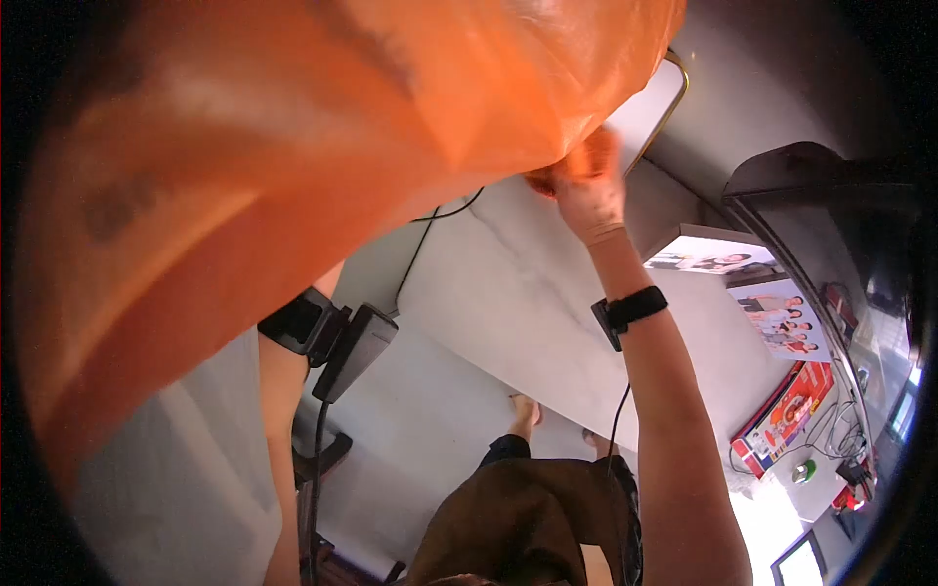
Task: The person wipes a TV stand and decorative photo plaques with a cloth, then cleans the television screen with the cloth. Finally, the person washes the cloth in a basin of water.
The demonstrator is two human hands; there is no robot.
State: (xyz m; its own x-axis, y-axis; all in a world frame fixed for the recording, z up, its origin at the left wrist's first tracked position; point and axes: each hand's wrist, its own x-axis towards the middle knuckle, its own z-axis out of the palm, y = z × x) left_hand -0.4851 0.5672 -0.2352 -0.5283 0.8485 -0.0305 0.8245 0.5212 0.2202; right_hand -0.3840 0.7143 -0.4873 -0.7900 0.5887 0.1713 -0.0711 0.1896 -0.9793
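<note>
Right hand (594,203): upper middle of the frame, at the lower right edge of the orange plastic bag (391,127); its fingers, blurred and seen through orange film, look bent and clenched on the plastic.
Left hand: hidden behind the bag, so I cannot tell its grip; only the left forearm (280,430) shows, at lower left.
Orange bag: spread over the upper left and top of the frame, near the camera, glossy and creased.
Whitish translucent sheet (176,479): lower left, below the orange; whether it is part of the bag I cannot tell.
Wrist straps: 2, both dark; the right strap (633,310) has a small block and a thin cable, the left strap (293,324) a larger grey-black module (357,354) and a cable running down.
White marbled table (528,293): centre, beyond the hands, with a gold-coloured edge showing at upper right.
Right side: 2 group pictures, an upper print (713,256) and a lower print (782,317), then a red printed box (785,415), tangled cables (831,432) and a small green-and-white object (803,473).
Bottom centre: brown clothing (518,518), with 2 feet above it, the left foot (527,410) clearer.
</note>
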